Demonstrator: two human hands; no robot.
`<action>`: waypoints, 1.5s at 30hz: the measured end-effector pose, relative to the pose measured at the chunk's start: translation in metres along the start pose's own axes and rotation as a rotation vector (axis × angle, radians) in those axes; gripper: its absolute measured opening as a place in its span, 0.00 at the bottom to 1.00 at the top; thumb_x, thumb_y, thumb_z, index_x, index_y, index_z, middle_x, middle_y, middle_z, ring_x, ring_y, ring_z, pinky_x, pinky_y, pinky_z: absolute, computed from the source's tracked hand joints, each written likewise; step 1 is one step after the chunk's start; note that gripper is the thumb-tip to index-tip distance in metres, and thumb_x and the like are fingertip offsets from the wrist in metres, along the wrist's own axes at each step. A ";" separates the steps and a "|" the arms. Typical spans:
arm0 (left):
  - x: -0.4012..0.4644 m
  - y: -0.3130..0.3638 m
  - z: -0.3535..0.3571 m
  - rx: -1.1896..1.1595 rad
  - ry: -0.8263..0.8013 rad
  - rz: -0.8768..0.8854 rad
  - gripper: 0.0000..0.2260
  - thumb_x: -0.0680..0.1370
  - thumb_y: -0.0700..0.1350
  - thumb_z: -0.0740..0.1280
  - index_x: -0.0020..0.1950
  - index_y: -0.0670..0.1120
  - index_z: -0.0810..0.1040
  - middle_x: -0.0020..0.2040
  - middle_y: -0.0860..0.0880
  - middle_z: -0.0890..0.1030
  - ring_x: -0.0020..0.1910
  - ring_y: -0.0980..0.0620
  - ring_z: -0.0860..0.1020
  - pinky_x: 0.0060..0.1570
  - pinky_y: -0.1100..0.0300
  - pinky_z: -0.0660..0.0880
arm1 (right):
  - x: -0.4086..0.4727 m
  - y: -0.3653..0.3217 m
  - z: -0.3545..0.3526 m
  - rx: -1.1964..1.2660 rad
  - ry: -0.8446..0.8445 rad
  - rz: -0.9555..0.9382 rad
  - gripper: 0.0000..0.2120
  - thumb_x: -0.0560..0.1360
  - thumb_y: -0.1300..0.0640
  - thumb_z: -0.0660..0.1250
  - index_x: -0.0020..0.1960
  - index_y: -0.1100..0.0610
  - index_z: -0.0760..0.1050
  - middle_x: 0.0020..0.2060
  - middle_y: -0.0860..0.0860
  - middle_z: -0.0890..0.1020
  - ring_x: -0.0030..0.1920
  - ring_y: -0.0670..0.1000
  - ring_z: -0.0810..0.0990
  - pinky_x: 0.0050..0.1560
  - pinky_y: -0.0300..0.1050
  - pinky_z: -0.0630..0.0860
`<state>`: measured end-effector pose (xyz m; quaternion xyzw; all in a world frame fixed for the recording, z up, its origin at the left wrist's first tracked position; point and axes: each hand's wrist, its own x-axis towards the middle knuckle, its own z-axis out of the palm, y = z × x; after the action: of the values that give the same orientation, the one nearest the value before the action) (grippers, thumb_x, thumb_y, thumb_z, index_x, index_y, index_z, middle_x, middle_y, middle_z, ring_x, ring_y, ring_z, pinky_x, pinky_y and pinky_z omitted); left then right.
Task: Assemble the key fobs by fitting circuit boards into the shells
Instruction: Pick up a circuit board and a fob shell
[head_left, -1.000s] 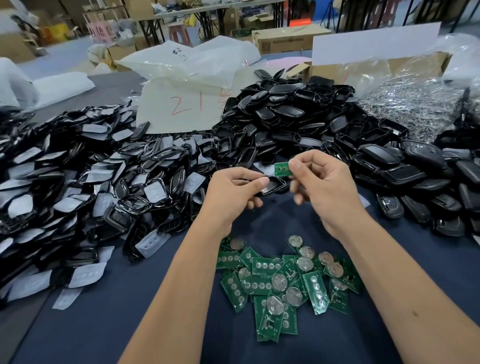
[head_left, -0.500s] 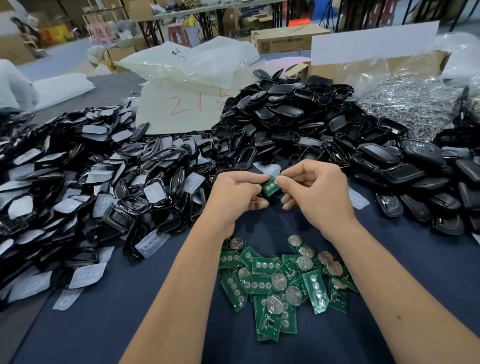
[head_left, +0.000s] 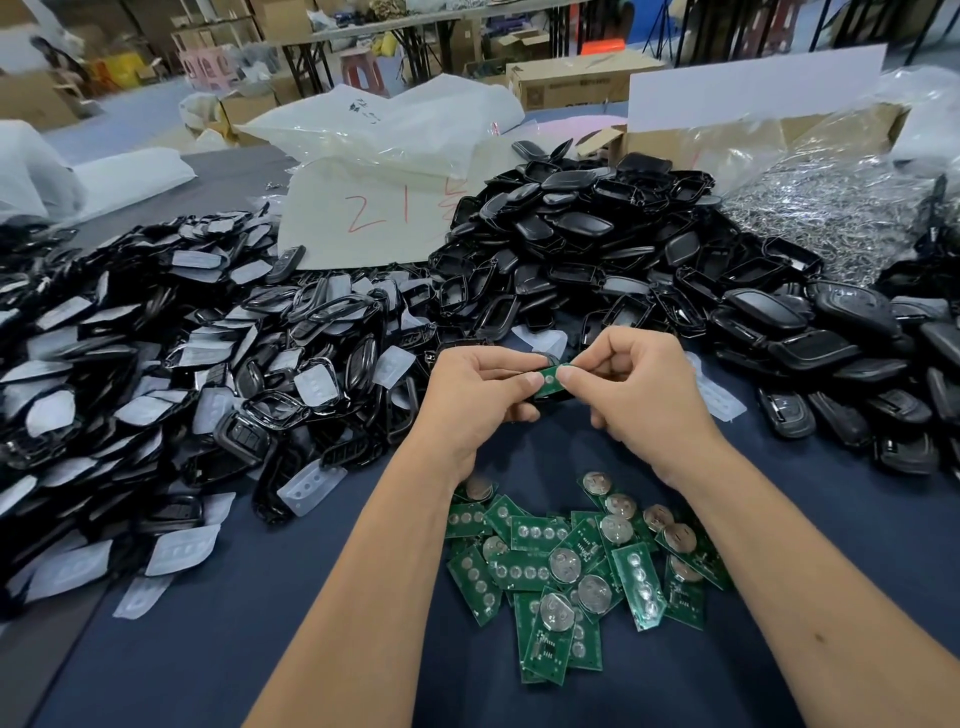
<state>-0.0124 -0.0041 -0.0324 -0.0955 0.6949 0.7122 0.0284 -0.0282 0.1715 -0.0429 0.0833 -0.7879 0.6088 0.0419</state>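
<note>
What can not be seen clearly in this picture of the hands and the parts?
- Head view: the shell is mostly hidden by the left hand and the circuit board.
- Whether the board is seated in the shell: covered by the fingers of the right hand.
- Lower boards in the loose pile: overlapped by upper ones.
- Component markings: too small.

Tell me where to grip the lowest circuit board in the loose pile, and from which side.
Pinch the circuit board by its two long edges near its near end, coming from above on the person's side. That end juts out of the pile onto the blue cloth; its far end appears to lie against other boards.
</note>
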 end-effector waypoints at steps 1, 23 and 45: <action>0.000 0.000 0.000 0.011 -0.008 0.004 0.08 0.77 0.31 0.72 0.50 0.42 0.88 0.42 0.44 0.87 0.31 0.51 0.79 0.36 0.63 0.79 | 0.001 0.000 -0.002 0.003 -0.022 0.008 0.08 0.75 0.60 0.77 0.41 0.60 0.79 0.28 0.52 0.82 0.23 0.48 0.76 0.23 0.36 0.68; -0.003 0.007 -0.011 0.334 -0.088 0.134 0.08 0.75 0.36 0.75 0.47 0.49 0.87 0.31 0.52 0.80 0.30 0.57 0.75 0.36 0.63 0.73 | -0.005 -0.016 -0.005 -0.366 -0.097 -0.102 0.08 0.68 0.53 0.83 0.43 0.45 0.86 0.35 0.44 0.84 0.36 0.41 0.80 0.37 0.31 0.73; -0.012 0.018 -0.010 0.653 0.355 0.612 0.09 0.74 0.35 0.70 0.44 0.49 0.85 0.35 0.60 0.77 0.34 0.60 0.77 0.38 0.70 0.71 | -0.007 -0.023 0.009 -0.612 -0.075 -0.103 0.14 0.68 0.56 0.83 0.35 0.47 0.78 0.29 0.43 0.79 0.33 0.41 0.77 0.33 0.37 0.69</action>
<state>-0.0031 -0.0140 -0.0129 0.0073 0.8724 0.4053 -0.2732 -0.0166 0.1574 -0.0249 0.1290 -0.9303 0.3369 0.0670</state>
